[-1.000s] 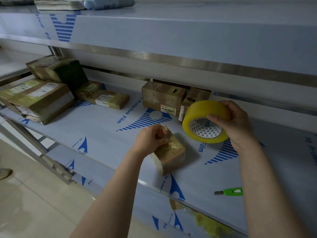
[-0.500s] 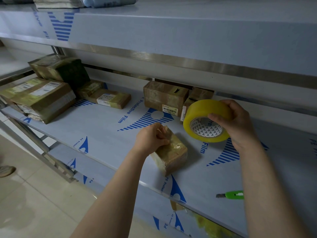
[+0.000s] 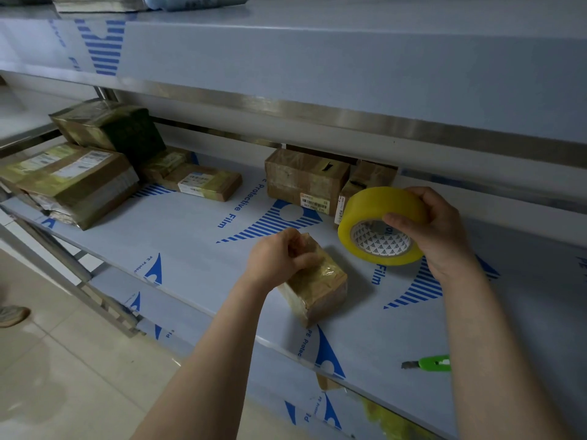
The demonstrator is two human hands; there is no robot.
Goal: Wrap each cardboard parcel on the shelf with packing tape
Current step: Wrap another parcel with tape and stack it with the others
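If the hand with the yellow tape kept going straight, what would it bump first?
Probably the small brown box at the back, behind the tape roll the right hand grips; depth is unclear.

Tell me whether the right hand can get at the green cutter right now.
Probably, but not freely: the green cutter lies uncovered near the front edge of the shelf, within reach, yet the right hand grips the tape roll.

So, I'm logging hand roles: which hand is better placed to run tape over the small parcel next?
Right, probably. The right hand grips the yellow tape roll just beside the small parcel, while the left hand is busy holding that parcel on the shelf.
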